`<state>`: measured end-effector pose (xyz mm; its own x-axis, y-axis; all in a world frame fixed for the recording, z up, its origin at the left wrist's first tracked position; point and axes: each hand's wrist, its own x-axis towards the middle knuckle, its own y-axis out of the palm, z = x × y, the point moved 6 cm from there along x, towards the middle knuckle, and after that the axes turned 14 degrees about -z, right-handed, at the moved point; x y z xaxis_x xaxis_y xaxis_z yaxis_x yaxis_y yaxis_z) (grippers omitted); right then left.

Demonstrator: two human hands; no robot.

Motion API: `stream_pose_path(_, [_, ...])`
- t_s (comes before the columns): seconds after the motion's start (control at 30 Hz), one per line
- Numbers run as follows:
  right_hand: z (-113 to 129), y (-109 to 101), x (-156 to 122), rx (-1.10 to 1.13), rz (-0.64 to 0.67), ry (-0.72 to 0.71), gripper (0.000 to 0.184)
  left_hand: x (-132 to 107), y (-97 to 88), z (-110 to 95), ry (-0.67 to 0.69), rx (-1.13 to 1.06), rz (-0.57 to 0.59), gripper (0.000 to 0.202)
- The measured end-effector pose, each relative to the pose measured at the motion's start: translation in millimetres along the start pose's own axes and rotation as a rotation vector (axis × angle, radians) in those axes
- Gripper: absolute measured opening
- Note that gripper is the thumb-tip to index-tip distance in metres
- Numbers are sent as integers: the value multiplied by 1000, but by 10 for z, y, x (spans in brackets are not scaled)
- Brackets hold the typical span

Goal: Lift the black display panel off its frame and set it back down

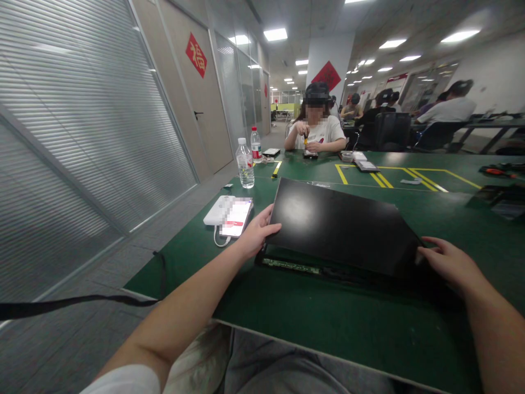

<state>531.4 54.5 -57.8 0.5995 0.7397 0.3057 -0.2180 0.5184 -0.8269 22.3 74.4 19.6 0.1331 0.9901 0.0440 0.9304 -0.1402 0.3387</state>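
A glossy black screen panel is tilted above the green table, its far edge higher than its near edge. My left hand is closed on the panel's left edge, thumb on the front and fingers mostly hidden behind. At the right edge, my right hand pinches the panel's corner between thumb and fingers. Below the near edge shows a strip of green circuit board in a dark frame. How the panel and that frame are joined is hidden in shadow.
Left of the panel, a lit phone lies by a white power bank with a cable. Two water bottles, one nearer, stand behind. Across the green table, a co-worker holds a yellow-handled tool. Dark items lie at right.
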Motion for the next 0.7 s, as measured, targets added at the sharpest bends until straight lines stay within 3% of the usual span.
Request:
stream_pose_path(0.1, [36, -67, -65, 94, 7, 164, 61, -6, 11, -25, 49, 0, 4, 86])
stream_pose_path(0.4, [164, -254, -234, 219, -16, 341, 42, -17, -8, -52, 74, -22, -3, 92])
stream_pose_path(0.7, [190, -347, -258, 605, -84, 455, 30, 62, -150, -146, 121, -76, -59, 90])
